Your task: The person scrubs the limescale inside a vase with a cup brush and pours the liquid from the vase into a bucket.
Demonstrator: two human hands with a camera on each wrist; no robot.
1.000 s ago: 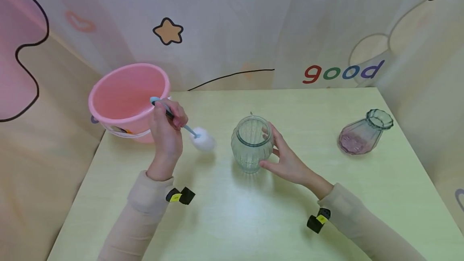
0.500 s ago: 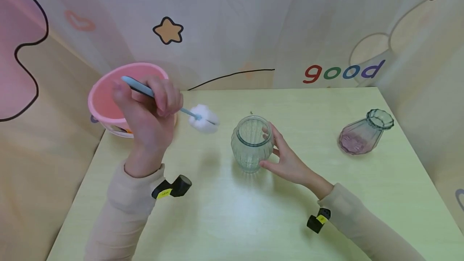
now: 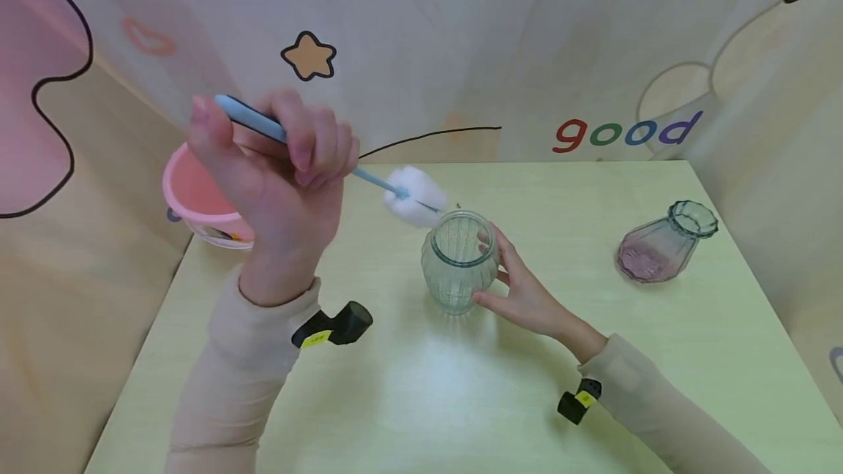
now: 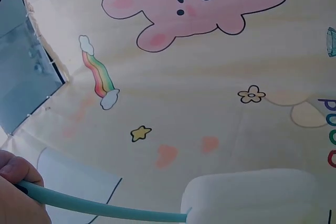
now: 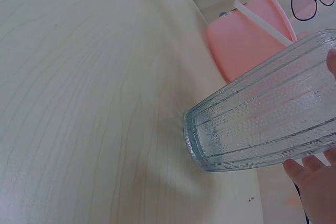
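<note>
My left hand [image 3: 290,189] grips the blue handle of a bottle brush [image 3: 413,197], raised well above the table. Its white sponge head points right, just behind and left of the mouth of a ribbed clear glass jar [image 3: 454,280] in the head view. The left wrist view shows the brush's stem and sponge head [image 4: 247,198] from the side, apart from any glass. My right hand [image 3: 523,291] holds the jar upright on the table, thumb in front and fingers round its right side. In the right wrist view the jar [image 5: 262,108] looks tilted because of the camera angle.
A pink bucket [image 3: 197,189] stands at the back left, partly hidden behind my left hand. At the right, a second glass vase [image 3: 658,243] with a purple base lies tilted on the light table [image 3: 421,401]. A printed curtain [image 3: 421,42] hangs behind the table.
My left hand has lifted the bottle brush from beside the bucket, first up, then right toward the jar's mouth. The right hand and the jar have stayed in place.
</note>
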